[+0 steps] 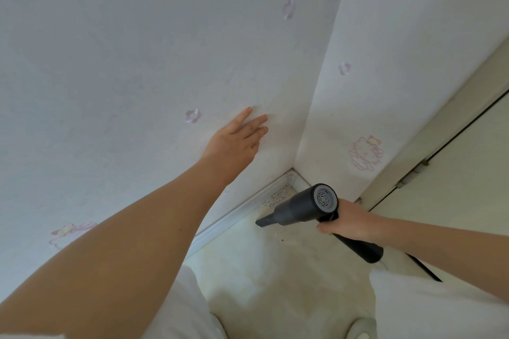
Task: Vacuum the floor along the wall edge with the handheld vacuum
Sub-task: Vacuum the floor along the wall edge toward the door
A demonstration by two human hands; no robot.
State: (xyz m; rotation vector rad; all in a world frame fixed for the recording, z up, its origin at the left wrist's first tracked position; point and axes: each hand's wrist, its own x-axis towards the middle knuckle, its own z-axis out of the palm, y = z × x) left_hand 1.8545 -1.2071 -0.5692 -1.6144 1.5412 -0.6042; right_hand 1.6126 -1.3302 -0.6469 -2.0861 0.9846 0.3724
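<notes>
— Where's the handheld vacuum (308, 206) right now?

— Low in the corner of the room. It's a dark grey one, and its narrow nozzle (265, 222) points down and to the left, close to the floor (275, 278) just beside the white baseboard (242, 213). The round vented end cap faces up toward the person.

— Who's got hold of it?

— The right hand (348, 221). Its fingers are wrapped round the handle, which sticks out below the fist toward the lower right.

— Is there anything to pick up there?

— A patch of small pale crumbs (273, 197) lies against the baseboard, right in the corner, just above the nozzle. A few dark specks sit on the floor below the vacuum body too.

— And the other hand?

— The left hand (238, 139) is up on the wall (137, 49), fingers straight and spread, flat against the wallpaper, gripping nothing. The arm reaches up to it from the lower left.

— What's around them?

— Pale wallpaper with faint lilac flower shapes (192, 115), and a pink cartoon cat outline (365, 153) on the right-hand wall. Beyond that is a cream door (468, 173) with a hinge (413, 173) low on its frame. The person's white clothing shows at the bottom.
</notes>
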